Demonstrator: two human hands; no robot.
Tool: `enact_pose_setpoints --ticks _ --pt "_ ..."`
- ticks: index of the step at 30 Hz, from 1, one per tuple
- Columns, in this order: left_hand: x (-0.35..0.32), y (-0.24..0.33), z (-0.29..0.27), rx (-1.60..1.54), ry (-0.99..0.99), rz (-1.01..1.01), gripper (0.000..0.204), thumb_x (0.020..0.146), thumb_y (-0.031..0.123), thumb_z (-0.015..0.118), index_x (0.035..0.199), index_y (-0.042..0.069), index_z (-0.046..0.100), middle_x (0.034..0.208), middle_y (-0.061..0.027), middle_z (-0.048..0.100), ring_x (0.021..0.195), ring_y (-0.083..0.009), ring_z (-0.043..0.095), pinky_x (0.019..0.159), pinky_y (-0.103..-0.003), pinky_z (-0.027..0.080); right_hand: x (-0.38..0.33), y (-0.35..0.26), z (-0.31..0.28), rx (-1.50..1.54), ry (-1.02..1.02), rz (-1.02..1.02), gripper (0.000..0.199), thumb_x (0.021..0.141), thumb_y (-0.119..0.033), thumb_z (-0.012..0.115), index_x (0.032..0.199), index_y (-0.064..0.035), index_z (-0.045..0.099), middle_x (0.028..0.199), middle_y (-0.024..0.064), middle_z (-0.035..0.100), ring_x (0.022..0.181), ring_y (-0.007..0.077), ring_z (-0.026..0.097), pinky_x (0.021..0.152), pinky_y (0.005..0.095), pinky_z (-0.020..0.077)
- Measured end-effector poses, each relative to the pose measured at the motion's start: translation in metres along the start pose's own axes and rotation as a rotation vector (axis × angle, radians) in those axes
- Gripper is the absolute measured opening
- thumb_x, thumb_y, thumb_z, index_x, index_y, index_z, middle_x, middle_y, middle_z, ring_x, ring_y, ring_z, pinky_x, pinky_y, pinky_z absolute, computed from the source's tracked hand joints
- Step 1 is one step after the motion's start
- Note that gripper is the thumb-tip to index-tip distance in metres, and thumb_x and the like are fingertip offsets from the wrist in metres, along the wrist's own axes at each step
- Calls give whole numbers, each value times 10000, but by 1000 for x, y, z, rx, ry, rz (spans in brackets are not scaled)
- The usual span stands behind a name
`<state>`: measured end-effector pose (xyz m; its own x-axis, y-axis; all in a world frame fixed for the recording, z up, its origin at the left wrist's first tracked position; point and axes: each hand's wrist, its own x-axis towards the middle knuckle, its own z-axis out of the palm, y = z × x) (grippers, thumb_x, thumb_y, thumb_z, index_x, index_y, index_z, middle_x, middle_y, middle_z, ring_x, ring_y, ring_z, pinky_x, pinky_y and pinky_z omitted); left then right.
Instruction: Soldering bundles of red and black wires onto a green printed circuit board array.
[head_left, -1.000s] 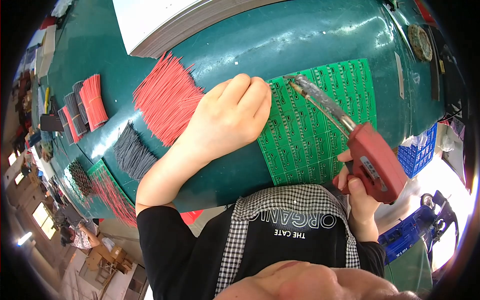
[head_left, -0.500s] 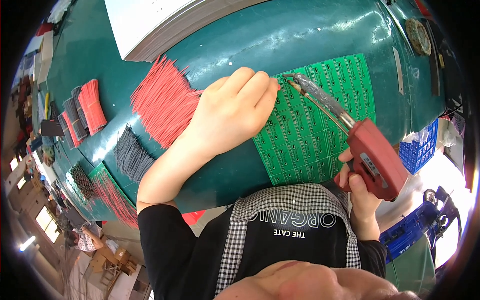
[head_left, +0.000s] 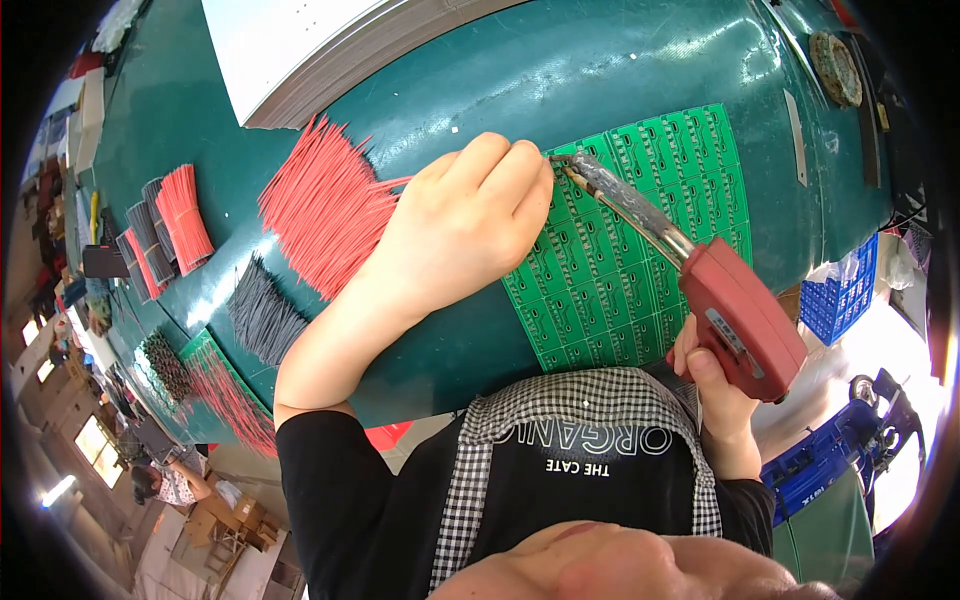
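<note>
My left hand (head_left: 478, 215) is closed in a pinch at the upper left corner of a green circuit board panel (head_left: 640, 270). A thin red wire (head_left: 394, 184) passes out of the hand on its left side; the fingertips and the wire's far end are hidden. In my right hand (head_left: 718, 390) is a red soldering gun (head_left: 742, 318), gripped by its handle. Its dark tip points up and left, close beside my left fingers at the panel's upper edge. Whether the tip touches the board, I cannot tell.
Left of my forearm lie a large pile of red wires (head_left: 325, 205) and a smaller pile of dark wires (head_left: 265, 310). Tied wire bundles (head_left: 183, 217) and a wired green board (head_left: 225, 370) lie farther left. A white stack (head_left: 300, 60) stands behind; a blue crate (head_left: 838, 295) is at right.
The soldering gun has shifted slightly left, bringing its tip nearer my left fingers. My left hand has barely moved and keeps its pinch.
</note>
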<state>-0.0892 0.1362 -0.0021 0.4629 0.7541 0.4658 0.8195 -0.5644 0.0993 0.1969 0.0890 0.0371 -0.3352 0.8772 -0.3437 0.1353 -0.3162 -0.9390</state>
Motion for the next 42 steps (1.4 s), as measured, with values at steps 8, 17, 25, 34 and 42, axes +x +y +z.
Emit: enact_pose_setpoints --ticks 8,17,25,34,42 --pt "0 2 -5 41 -18 16 145 627 80 629 762 28 615 750 -9 480 686 -120 506 528 -222 436 5 -6 4 136 -5 -74 580 816 -117 730 1316 -9 457 1134 160 617 723 88 553 611 216 458" --pt "-1 5 -12 26 -130 -18 246 658 42 692 895 3 640 872 -61 576 755 -186 589 598 -291 505 4 -6 5 138 -28 -9 677 794 -84 737 1371 -1 393 1074 87 599 837 95 567 709 243 476" --pt "-1 6 -11 14 -122 -30 258 663 34 695 912 -3 643 871 -62 570 754 -190 588 607 -295 510 5 -5 3 60 -58 14 720 780 -54 735 1393 2 360 1098 81 596 851 89 571 717 240 479" --pt "2 5 -14 47 -118 -11 235 688 54 699 908 -4 640 885 -61 576 763 -186 591 596 -288 506 10 -14 2 266 124 -125 601 838 -192 701 1324 25 422 1110 228 604 661 166 591 551 263 490" --pt "2 5 -17 119 -63 19 154 736 89 685 861 20 627 895 -61 614 858 -195 616 632 -277 510 32 3 -42 712 113 -14 499 961 -248 518 1385 -22 382 1319 188 515 1136 278 553 950 410 476"
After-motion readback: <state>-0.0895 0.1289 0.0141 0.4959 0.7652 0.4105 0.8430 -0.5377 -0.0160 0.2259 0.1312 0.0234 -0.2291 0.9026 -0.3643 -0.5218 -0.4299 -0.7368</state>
